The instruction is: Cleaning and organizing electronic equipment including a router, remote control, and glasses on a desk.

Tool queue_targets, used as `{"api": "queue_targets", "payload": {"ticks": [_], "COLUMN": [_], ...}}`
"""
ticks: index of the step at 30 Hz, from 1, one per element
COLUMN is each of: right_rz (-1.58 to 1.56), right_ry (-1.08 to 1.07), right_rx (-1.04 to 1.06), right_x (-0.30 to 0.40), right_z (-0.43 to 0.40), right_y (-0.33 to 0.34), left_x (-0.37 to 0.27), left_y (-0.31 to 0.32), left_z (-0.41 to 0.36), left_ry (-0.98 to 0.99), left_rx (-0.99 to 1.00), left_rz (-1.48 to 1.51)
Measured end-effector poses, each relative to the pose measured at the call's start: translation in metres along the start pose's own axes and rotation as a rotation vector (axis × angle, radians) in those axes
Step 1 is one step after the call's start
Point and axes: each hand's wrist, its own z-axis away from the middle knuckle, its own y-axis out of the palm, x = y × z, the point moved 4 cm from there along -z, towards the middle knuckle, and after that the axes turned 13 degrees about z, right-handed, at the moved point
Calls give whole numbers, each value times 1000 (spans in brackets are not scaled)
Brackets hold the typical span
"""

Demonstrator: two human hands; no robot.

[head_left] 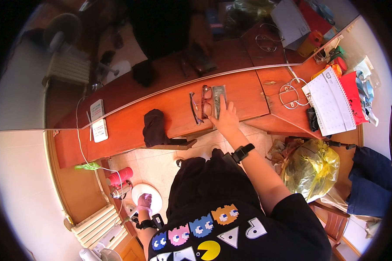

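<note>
My right hand (227, 119) reaches over the wooden desk (179, 122) with fingers spread. Its index finger rests on a flat grey-green case or pouch (217, 103). The thumb is by the lower end of a pair of brown-framed eyeglasses (202, 107). Left of these lies a thin dark object (194, 111), perhaps a second, folded pair. A black cloth item (154, 125) hangs over the desk's front edge above a slightly pulled-out drawer (179, 145). My left hand (144, 200) hangs low at my side with curled fingers; whether it holds anything is unclear.
A glossy dark panel (170, 39) rises behind the desk, reflecting it. On the right are a spiral desk calendar (330, 101), a wire stand (294, 93) and a yellow plastic bag (313, 173). A white device (100, 130), a cable (81, 143), a fan (101, 251) and a radiator (94, 222) are left.
</note>
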Motion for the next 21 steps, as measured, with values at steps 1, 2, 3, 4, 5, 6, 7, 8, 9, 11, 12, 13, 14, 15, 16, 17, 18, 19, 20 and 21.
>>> {"api": "queue_targets", "payload": {"ticks": [1,2,3,4,5,6,7,8,9,11,12,13,14,15,16,17,18,19,20,21], "right_rz": [28,25,62,100,105,81,58,57,-366,-785,-1278,-1767,-1954,-1953,-2043,-2141,-2193,-2183,-2237,-2284], "right_ry": [1,-14,62,141,150,143,140,141,205,283,265,218,161,153,86,-11,-38,-30,-106,-183], "right_rx": [30,31,24,15,11,-5,-22,-30,88,178,413,652,687,673,565,504,507,451,443,433], "right_x": [10,15,1,-15,-20,-19,-19,-23,-30,-49,-49,-43,-31,-20,-25,-15,-9,-14,-8,-2], "right_z": [0,-2,-6,-8,-9,-10,-11,-12,-12,-3,6,16,32,44,59,66,71,80,88,97], "right_y": [2,7,15,22,20,18,15,10,10,1,-5,-13,-25,-31,-41,-48,-51,-54,-60,-68], "left_x": [3,9,-12,-33,-54,-50,-44,-38,-42,-61,-69,-76,-72,-69,-121,-129,-131,-190,-225,-256], "left_y": [-6,-9,1,12,15,11,7,4,2,-3,-8,-14,-26,-36,-26,-31,-38,-24,-20,-13], "left_z": [3,5,3,4,10,11,11,9,8,2,-3,-11,-25,-39,-36,-53,-64,-59,-58,-58], "left_ry": [59,31,35,-1,-39,-36,-124,-210,-201,-92,-77,-61,34,129,419,528,569,618,697,775], "left_rx": [-27,-53,-26,32,70,63,61,64,70,117,105,94,95,95,143,79,42,37,49,65], "left_rz": [170,197,200,52,-99,-96,17,129,130,76,68,60,78,97,-95,68,-41,-149,-149,-146]}}
